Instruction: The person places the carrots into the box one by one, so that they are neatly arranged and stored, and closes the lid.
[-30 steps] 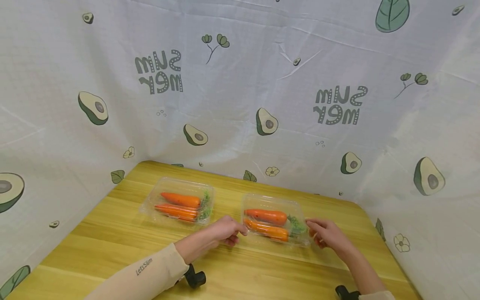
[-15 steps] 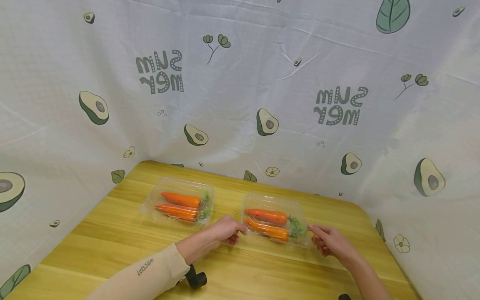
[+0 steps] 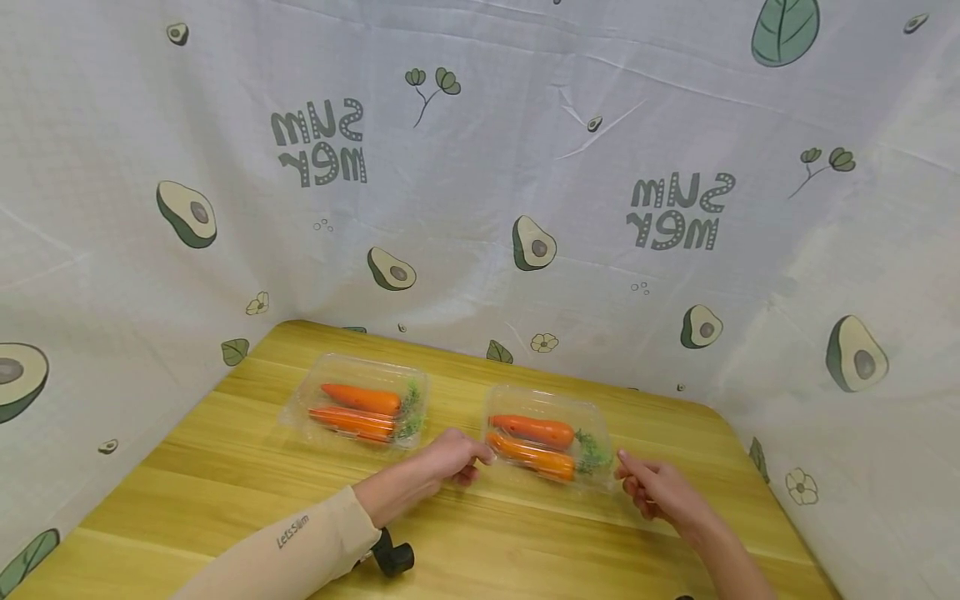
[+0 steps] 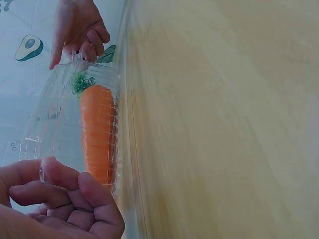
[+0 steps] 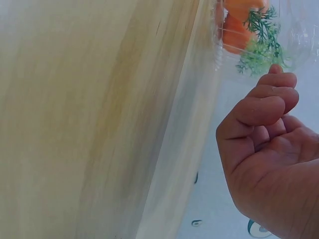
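Two orange carrots (image 3: 531, 431) with green tops lie in the right-hand clear plastic clamshell container (image 3: 542, 400) on the table. My left hand (image 3: 452, 458) pinches its left edge between thumb and forefinger; the left wrist view shows the rim between the fingertips. At the opposite end, my right hand (image 3: 660, 490) has its fingers curled at the container's corner, beside the green tops (image 5: 264, 42). In the left wrist view, the clear corner tab shows between that hand's thumb and fingers. One carrot (image 4: 97, 132) shows through the ribbed side wall.
A second clear clamshell container (image 3: 375, 367) with two carrots (image 3: 360, 400) stands to the left on the wooden table (image 3: 480, 542). A white cloth (image 3: 480, 183) with avocado prints hangs behind and along both sides of the table.
My right hand has shifted its hold at the container's right end, drawing slightly down and back. The right container has shifted very slightly. My left hand stays at its edge.
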{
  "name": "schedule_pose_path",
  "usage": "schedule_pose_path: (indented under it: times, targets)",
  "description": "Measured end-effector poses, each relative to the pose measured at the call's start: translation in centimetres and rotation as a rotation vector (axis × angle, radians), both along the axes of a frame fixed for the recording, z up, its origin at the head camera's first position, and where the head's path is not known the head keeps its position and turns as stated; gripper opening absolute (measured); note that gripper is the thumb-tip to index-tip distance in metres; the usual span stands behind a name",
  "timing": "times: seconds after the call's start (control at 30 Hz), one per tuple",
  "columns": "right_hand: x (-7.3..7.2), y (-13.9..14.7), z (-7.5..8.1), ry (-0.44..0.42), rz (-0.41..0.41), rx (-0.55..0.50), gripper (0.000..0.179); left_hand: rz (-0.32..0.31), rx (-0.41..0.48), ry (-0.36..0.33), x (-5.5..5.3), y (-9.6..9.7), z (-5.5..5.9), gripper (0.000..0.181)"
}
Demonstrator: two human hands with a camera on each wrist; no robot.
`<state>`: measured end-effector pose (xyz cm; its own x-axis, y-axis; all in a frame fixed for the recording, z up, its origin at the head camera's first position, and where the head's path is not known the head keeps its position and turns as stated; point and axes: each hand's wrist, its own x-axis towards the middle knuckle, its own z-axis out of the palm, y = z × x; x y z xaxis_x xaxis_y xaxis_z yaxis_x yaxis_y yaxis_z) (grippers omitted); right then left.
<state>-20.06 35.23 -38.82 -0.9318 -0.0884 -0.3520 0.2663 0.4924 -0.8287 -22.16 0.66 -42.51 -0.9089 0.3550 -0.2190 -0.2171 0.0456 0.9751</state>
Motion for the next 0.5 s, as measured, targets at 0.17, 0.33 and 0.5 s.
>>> schedule_pose_path:
  times: [0.17, 0.33, 0.5]
  targets:
    - [0.10, -0.08, -0.09, -0.007, 0.040, -0.017, 0.056, 0.009, 0.006, -0.003, -0.04, -0.01, -0.08, 0.020]
    - [0.17, -0.38, -0.17, -0.011, 0.075, -0.035, 0.051, 0.015, 0.000, 0.001, 0.02, 0.11, -0.04, 0.019]
    - [0.02, -0.57, -0.21, -0.014, 0.097, -0.035, 0.053, 0.025, -0.008, -0.006, 0.17, 0.20, 0.16, 0.018]
